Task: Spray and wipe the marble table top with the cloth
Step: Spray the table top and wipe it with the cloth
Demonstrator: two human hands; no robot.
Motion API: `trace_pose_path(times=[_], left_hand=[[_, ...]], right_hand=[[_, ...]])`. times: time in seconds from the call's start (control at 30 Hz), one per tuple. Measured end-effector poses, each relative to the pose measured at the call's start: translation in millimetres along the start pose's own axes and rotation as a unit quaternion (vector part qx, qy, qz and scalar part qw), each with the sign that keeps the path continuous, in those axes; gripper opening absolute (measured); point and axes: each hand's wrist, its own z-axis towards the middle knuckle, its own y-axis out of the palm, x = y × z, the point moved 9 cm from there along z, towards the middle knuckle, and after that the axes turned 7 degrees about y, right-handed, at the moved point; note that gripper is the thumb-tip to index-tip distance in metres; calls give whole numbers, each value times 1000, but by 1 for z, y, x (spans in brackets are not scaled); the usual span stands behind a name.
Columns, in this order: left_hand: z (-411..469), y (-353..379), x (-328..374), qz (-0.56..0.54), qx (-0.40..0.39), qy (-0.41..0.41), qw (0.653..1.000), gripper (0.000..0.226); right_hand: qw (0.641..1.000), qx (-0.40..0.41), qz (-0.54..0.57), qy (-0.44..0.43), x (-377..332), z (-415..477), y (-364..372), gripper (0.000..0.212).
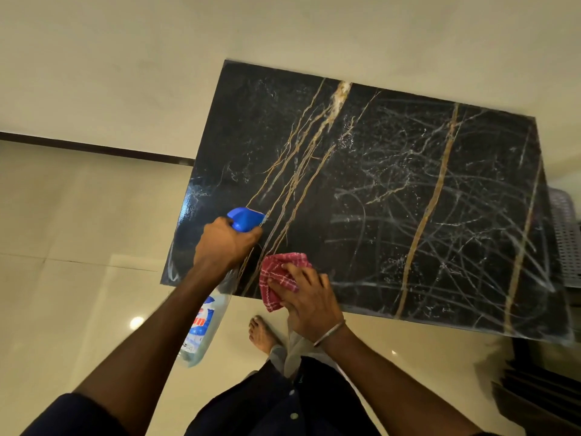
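Note:
The black marble table top (393,171) with gold and white veins fills the middle and right of the view; white smears and droplets cover its right half. My left hand (224,243) grips a clear spray bottle (201,328) by its blue trigger head, nozzle aimed over the table's near left part. My right hand (306,297) presses a red checked cloth (278,275) flat on the table near its front edge, just right of the bottle.
Glossy cream floor tiles (78,231) surround the table. My bare foot (262,333) stands just in front of the table edge. A perforated plastic basket (566,234) sits at the right, with dark slatted furniture (540,391) below it.

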Motion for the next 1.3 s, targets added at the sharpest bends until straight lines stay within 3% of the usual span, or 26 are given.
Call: trace_pose_path(times=[0.1,0.2,0.33,0.67,0.77,0.9,1.03,1.13,1.3], left_hand=[[-1,2,3,5,-5,0,1000,64],[-2,2,5,4,-9,8,1000,64],[-3,4,12,4,-12,9,1000,62],[3,17,38,-9,-34,12,999,62],[3,22,51,-1,-42,17,999,63],[5,17,52,-8,-31,10,999,62],[3,12,59,-2,-8,11,1000,67],[4,11,66,6,-4,8,1000,68],[10,18,75,-11,-18,8,1000,63]], right_hand=[[999,2,11,50,31,22,-6,81],[990,43,27,134,74,69,-34,63],[985,7,18,171,96,108,-50,56],[997,-34,3,74,46,-17,3,92],[998,-28,-2,57,55,-2,-1,90],[991,7,31,126,77,64,-23,75],[994,-16,17,108,60,121,-40,58],[995,-20,23,99,50,110,-41,63],[998,-64,16,16,49,13,-3,87]])
